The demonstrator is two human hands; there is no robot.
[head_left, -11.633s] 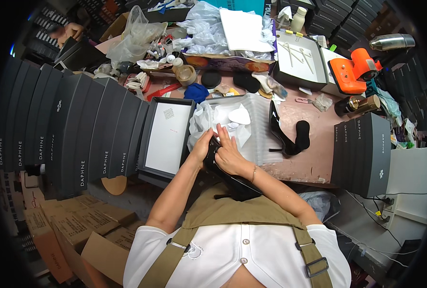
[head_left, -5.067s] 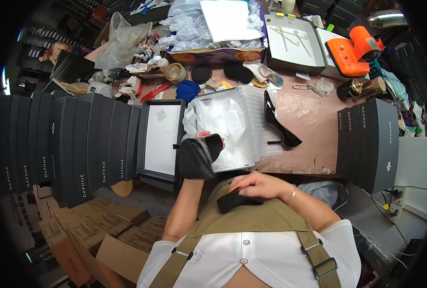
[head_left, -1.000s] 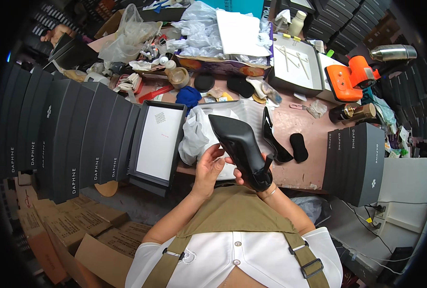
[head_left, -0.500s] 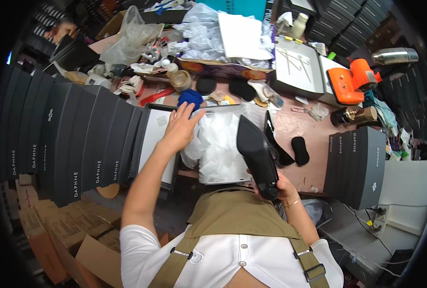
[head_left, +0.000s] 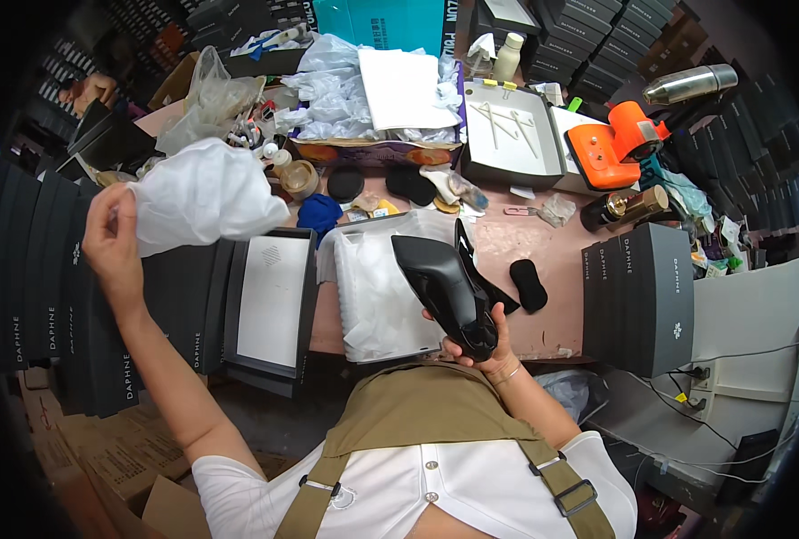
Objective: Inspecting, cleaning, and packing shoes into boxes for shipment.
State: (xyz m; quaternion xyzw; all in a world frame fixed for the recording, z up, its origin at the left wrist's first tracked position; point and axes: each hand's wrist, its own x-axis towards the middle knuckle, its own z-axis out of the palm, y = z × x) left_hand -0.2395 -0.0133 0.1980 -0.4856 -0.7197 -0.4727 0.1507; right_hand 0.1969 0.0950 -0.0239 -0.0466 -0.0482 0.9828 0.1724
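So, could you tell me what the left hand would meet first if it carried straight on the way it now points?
Probably the clear plastic bag at the table's far left; the left hand lifts white tissue paper toward it, though depth is unclear.

A shoe packing workshop: rows of dark grey cardboard shoe boxes (head_left: 53,296) flank a cluttered pinkish bench (head_left: 543,247), with an open box lined in white tissue paper (head_left: 377,287), black insoles (head_left: 345,182) and an orange tape dispenser (head_left: 610,148).
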